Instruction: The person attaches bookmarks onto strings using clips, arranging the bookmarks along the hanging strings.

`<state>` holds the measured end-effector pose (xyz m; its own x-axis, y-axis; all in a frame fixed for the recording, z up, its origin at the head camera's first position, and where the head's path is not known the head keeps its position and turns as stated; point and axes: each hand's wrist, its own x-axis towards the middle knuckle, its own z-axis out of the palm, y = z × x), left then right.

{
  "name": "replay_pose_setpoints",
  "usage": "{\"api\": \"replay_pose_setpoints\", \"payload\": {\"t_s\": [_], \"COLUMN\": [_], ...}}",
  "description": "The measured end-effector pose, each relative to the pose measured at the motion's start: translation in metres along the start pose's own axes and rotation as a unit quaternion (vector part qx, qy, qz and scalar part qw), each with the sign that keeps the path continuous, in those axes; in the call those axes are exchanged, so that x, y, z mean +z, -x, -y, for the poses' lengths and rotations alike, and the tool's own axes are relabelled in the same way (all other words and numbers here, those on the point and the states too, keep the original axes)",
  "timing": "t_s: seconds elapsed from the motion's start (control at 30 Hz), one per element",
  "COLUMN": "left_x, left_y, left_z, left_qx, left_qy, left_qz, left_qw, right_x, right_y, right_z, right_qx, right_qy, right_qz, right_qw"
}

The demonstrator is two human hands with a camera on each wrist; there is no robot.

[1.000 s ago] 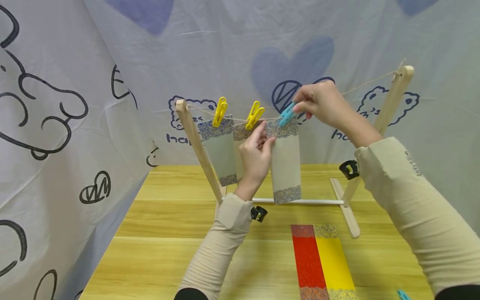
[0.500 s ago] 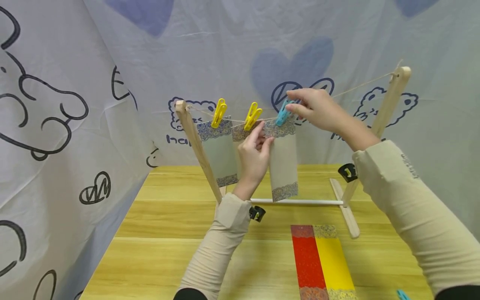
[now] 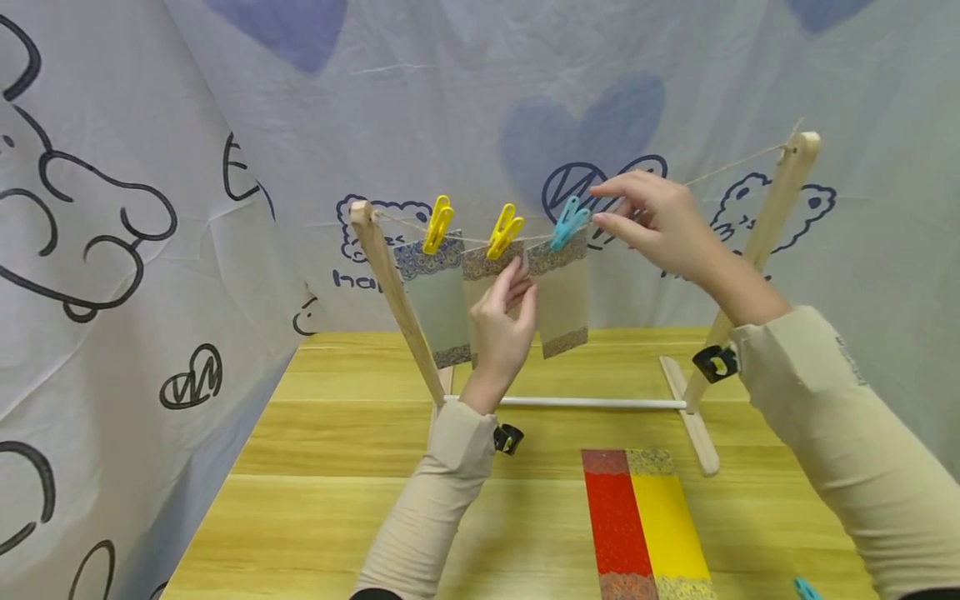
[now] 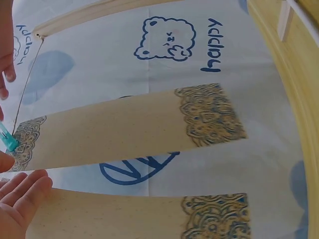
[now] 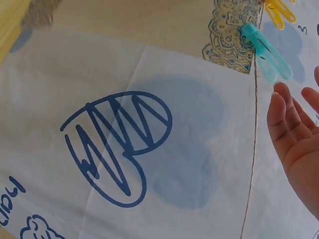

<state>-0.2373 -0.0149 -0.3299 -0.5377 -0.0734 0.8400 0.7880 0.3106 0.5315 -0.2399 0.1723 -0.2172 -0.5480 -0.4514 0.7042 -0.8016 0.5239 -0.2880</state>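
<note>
A blue clothespin [image 3: 570, 223] clips a beige card with lace-patterned ends [image 3: 562, 292] to the string [image 5: 255, 99]. My right hand [image 3: 656, 221] is just right of the clothespin, thumb and fingers parted and holding nothing. My left hand [image 3: 506, 321] is raised in front of the middle card [image 3: 493, 268], its fingers extended close to the left edge of the blue-pinned card and covering much of the middle one. Yellow clothespins [image 3: 506, 231] hold that middle card and the leftmost pale card [image 3: 442, 308] on the same string.
The string runs between wooden posts [image 3: 783, 196] joined low down by a white rod [image 3: 592, 403]. On the wooden table [image 3: 315, 517] lie a red card [image 3: 617, 521] and a yellow card [image 3: 671, 525] side by side, with another blue clothespin [image 3: 806, 589] at the front right.
My right hand has let go of the blue clothespin and drawn back to the right. My left fingers have come off the card, which now hangs farther back from the clip.
</note>
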Motion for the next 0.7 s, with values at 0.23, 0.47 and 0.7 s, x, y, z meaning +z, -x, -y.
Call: {"api": "replay_pose_setpoints", "payload": {"t_s": [0.23,0.47,0.7], "left_x": [-0.003,-0.007,-0.008], "left_y": [0.011,0.02,0.029], "left_z": [0.003,0.004,0.007], "left_qx": [0.011,-0.003,0.001], "left_qy": [-0.011,-0.016,-0.021], "left_qz": [-0.011,-0.01,-0.005], "left_qw": [0.9998,0.9998,0.9998], "right_x": [-0.003,-0.01,-0.016], "right_y": [0.019,0.041,0.073], "right_z": [-0.004,-0.01,-0.014], "right_qx": [-0.015,-0.046,-0.01], "right_qy": [-0.045,-0.025,-0.045], "right_qz": [-0.031,-0.063,-0.065], "right_qw": [0.9984,0.9966,0.9968]}}
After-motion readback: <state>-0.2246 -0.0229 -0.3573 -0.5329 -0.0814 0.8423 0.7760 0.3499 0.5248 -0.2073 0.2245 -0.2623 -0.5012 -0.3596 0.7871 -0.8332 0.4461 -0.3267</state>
